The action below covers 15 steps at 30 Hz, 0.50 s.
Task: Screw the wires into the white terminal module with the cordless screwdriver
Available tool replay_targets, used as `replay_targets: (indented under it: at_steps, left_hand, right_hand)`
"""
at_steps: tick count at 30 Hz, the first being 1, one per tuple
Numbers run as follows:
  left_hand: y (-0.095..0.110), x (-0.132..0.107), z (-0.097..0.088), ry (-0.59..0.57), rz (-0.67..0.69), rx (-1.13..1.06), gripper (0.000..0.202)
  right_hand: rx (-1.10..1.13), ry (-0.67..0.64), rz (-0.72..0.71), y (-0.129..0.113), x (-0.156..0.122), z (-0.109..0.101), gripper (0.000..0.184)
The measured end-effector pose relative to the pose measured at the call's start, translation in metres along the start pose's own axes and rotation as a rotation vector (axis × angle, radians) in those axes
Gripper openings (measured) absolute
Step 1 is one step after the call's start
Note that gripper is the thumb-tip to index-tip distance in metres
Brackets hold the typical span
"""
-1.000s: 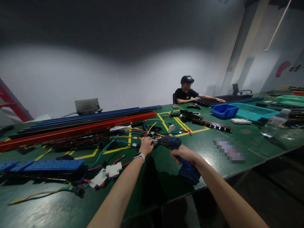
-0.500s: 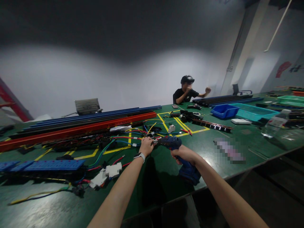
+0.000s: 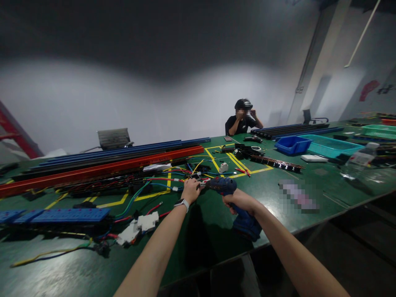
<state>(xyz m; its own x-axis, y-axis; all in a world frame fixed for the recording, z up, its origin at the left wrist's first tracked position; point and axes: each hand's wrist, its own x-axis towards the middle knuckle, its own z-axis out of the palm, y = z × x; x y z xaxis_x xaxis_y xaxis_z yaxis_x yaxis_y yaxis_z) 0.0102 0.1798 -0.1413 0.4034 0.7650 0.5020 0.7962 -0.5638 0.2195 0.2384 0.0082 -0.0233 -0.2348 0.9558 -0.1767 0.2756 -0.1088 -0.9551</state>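
Note:
My right hand (image 3: 240, 201) is wrapped round the grip of a blue cordless screwdriver (image 3: 230, 194), whose nose points left at a small white part with wires (image 3: 201, 181). My left hand (image 3: 190, 190), with a watch on the wrist, is closed on that small part and holds it just above the green table (image 3: 278, 194). Red, blue and green wires (image 3: 161, 181) run from the part to the left.
Long red, black and blue rails (image 3: 102, 167) lie across the table's far side. Blue strips (image 3: 62, 215) and white breakers (image 3: 139, 225) sit at the left. Blue and teal bins (image 3: 292, 144) stand at the right. Another person (image 3: 243, 119) sits at the far end.
My hands and the screwdriver have stayed put. The person at the far end has lifted both arms off the table and brought the hands up to the head.

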Motion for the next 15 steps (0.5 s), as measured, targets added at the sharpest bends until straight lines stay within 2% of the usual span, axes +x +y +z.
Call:
replay_targets:
  at_steps: [15]
  left_hand:
    - [0.0021,-0.0005,-0.0020,-0.006,-0.010,0.003,0.023]
  right_hand:
    - [0.014,-0.007,0.003,-0.0019,-0.0015,-0.0004,0.009]
